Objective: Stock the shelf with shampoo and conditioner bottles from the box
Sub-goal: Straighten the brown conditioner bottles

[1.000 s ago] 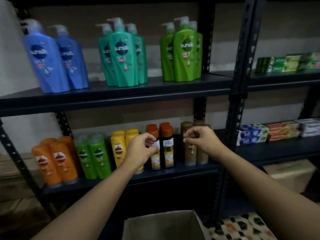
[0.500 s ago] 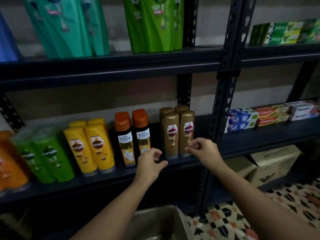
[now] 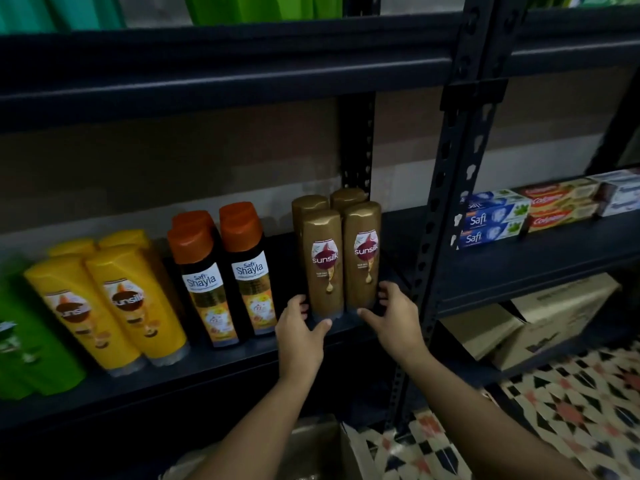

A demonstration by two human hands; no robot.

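1. four gold sunsilk bottles (image 3: 341,258) are stood upright in a tight 2x2 block at the right end of the middle shelf (image 3: 242,362), just left of the perforated upright post (image 3: 446,209).
2. the left hand (image 3: 300,332) is placed at the base of the front-left gold bottle; fingers are curled round its lower left side & the thumb is laid across the front of its base, so the bottle is gripped.
3. the right hand (image 3: 393,320) is placed at the base of the front-right gold bottle; fingers are wrapped round its lower right side w/ the thumb at the front bottom edge, so that bottle is gripped too.
4. both front bottles are seen w/ labels facing out; the two behind are shown by their caps only.
5. just left of the gold block, black safi shayla bottles (image 3: 228,271) w/ orange caps are stood, tilted slightly in the wide-angle view.
6. further left, yellow sunsilk bottles (image 3: 110,299) are lined up, then green bottles (image 3: 27,348) at the frame edge, blurred.
7. the cardboard box (image 3: 311,448) is seen at the bottom edge, betw. the forearms, on the floor below the shelf; its contents can't be made out.
8. on the next bay to the right, toothpaste cartons (image 3: 526,213) are stacked at the same shelf level.
9. below them, other cardboard cartons (image 3: 540,317) are stored; patterned floor tiles (image 3: 568,414) are visible at lower right.
10. on the upper shelf (image 3: 225,74), only the bottoms of teal & green bottles are visible.
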